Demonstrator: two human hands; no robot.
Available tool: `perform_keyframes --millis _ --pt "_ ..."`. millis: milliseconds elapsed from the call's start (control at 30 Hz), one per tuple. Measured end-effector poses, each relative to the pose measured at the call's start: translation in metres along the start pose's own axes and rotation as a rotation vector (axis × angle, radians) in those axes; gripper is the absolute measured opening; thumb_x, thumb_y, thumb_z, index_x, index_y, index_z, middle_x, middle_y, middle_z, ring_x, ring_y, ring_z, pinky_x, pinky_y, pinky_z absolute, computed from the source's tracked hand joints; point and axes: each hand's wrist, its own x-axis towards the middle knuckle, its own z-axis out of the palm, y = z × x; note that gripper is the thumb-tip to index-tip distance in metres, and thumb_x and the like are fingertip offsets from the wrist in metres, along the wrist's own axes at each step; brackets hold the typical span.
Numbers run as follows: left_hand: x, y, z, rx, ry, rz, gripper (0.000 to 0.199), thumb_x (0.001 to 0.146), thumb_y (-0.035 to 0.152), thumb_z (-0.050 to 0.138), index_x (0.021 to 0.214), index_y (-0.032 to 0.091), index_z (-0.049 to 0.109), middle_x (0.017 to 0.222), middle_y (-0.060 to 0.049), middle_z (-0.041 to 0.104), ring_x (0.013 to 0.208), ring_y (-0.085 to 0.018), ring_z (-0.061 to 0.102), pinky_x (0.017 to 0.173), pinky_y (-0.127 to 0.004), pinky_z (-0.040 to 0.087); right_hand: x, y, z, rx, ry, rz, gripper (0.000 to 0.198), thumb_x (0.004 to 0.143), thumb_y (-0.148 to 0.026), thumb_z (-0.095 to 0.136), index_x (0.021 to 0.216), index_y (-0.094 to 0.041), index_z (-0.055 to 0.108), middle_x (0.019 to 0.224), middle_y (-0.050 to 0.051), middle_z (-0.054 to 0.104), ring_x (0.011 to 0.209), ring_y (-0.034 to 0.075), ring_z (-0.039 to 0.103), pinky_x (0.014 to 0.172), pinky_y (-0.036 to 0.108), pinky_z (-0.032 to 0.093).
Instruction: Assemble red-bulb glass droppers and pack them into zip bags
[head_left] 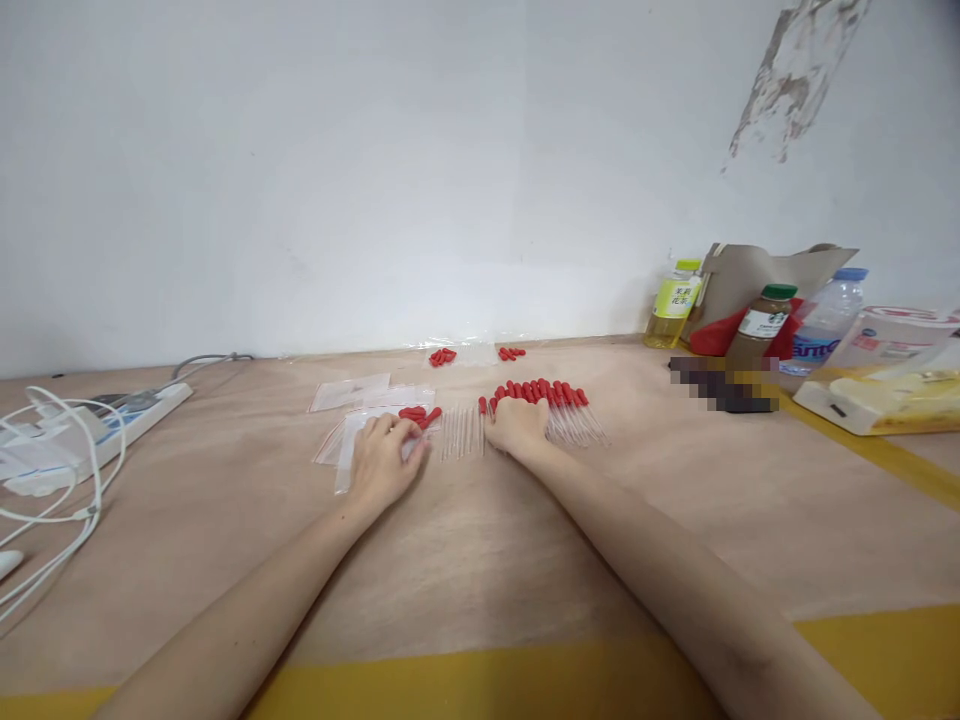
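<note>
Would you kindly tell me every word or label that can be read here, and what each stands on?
"茉莉花茶": yellow-capped bottle; small but legible.
Green-capped bottle: label too small to read surely.
Blue-capped bottle: blue letters, partly hidden, unreadable.
Pink-printed packet: print too blurred.

At the left lies a white power strip point(161, 408), and white cables point(99, 480) make loops beside it. At the right, near the wall point(375, 170), stand a yellow-capped bottle point(673, 308), a greyish bag point(739, 280), a green-capped bottle point(763, 325) and a blue-capped bottle point(834, 310). A plastic pack point(874, 395) lies beside them. High on the wall is a peeled patch point(796, 70).
</note>
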Motion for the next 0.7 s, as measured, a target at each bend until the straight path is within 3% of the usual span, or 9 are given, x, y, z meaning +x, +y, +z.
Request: perform_keyframes --millis 133,433,600,700 --pt "0.005 -0.019 0.002 0.099 0.027 -0.095 0.015 0.077 0.033 0.055 0.082 0.021 0.063 0.082 -0.005 0.055 0.083 -0.024 0.049 0.072 -0.035 0.037 -0.002 -0.004 0.000 -0.008 -0.049 -0.022 0.025 0.078 -0.026 0.043 0.086 -0.012 0.063 0.088 0.016 0.066 0.081 0.025 0.060 0.079 0.040 0.024" --pt "0.015 -0.027 0.011 0.108 -0.058 0.079 0.016 0.078 0.030 0.055 0.088 0.023 0.066 0.088 -0.006 0.055 0.085 -0.023 0.048 0.073 -0.034 0.037 -0.002 -0.012 -0.003 0.010 -0.079 -0.026 0.031 0.081 -0.025 0.039 0.080 -0.013 0.067 0.087 0.017 0.067 0.080 0.026 0.061 0.079 0.042 0.026" --pt "0.016 -0.026 0.012 0.056 -0.029 0.090 0.015 0.080 0.030 0.054 0.085 0.021 0.065 0.087 -0.006 0.056 0.085 -0.023 0.049 0.075 -0.036 0.038 -0.007 0.011 -0.033 0.139 -0.138 0.005 0.027 0.080 -0.026 0.042 0.084 -0.011 0.064 0.090 0.017 0.066 0.085 0.028 0.060 0.076 0.039 0.034" --pt "0.014 -0.018 0.006 -0.075 0.014 0.098 0.015 0.082 0.026 0.051 0.089 0.019 0.062 0.089 -0.005 0.057 0.087 -0.021 0.051 0.079 -0.035 0.038 -0.013 0.039 -0.041 0.233 -0.132 -0.030 0.025 0.082 -0.023 0.039 0.094 -0.011 0.058 0.088 0.013 0.066 0.076 0.021 0.060 0.063 0.029 0.039"
